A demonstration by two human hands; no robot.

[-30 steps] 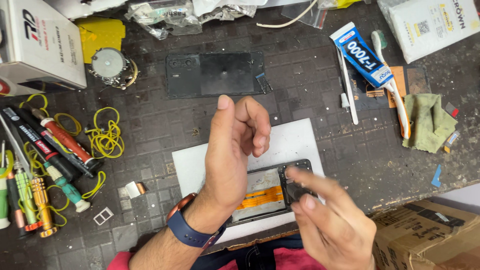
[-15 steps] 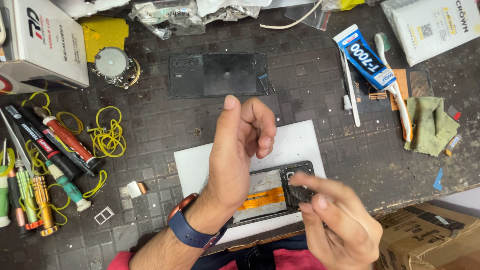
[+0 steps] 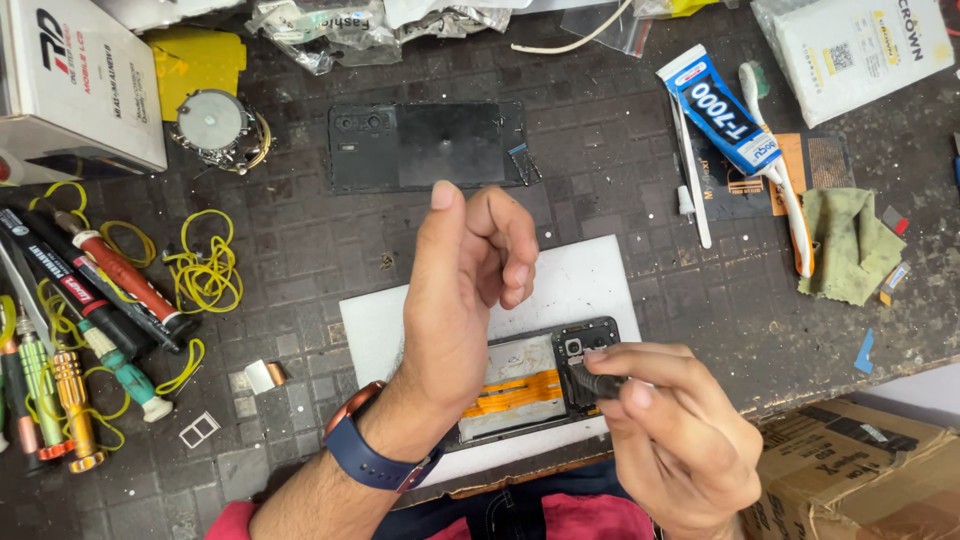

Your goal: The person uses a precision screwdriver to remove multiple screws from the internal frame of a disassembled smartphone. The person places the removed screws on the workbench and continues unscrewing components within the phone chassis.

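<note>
An opened phone [image 3: 535, 388], back cover off, is laid flat on a white sheet [image 3: 590, 285] near the front edge of the dark workbench [image 3: 650, 150]. Its internals are exposed: an orange flex cable [image 3: 512, 392] across the middle and a camera module at the right end.

The right hand [image 3: 680, 440] is closed in a pinch on a small dark tool [image 3: 597, 383], prob. a screwdriver or pick; its tip is set against the phone's right end, just below the camera. The left hand [image 3: 470, 290] is raised above the phone's left part, fingers loosely curled, thumb up; nothing is seen held in it, & whether the wrist rests on the phone can't be told.

Handling, as judged: the phone is light, stiff & thin, but fragile while open. The flex cable & board are easily torn or scratched, so it is best gripped by the frame's long edges, not the middle.

Further back, 1 black back cover [image 3: 425, 145] is laid well apart. A blue glue tube [image 3: 722, 115] & a toothbrush [image 3: 780, 180] are seen at right beside a green cloth [image 3: 850, 245]. Screwdrivers [image 3: 90, 290] & yellow rubber bands [image 3: 205, 270] are scattered at left.
</note>
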